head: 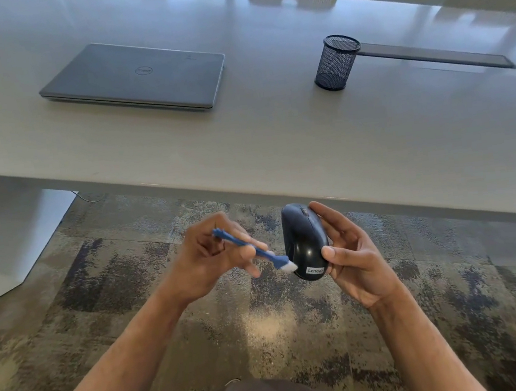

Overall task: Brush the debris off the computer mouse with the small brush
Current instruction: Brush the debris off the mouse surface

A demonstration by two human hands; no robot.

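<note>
A dark computer mouse [303,241] with a white label at its near end is held over the carpet, in front of the table edge, tilted on its side. My right hand [351,255] grips it, thumb on the near side and fingers behind it. My left hand [212,259] pinches a small blue brush [250,250] by its handle. The brush's white bristles [289,267] touch the mouse's lower left side.
A grey table [275,134] spans the view ahead, its front edge just beyond my hands. On it lie a closed grey laptop [138,76] at the left and a black mesh pen cup [336,62] at the right. Patterned carpet [130,276] lies below.
</note>
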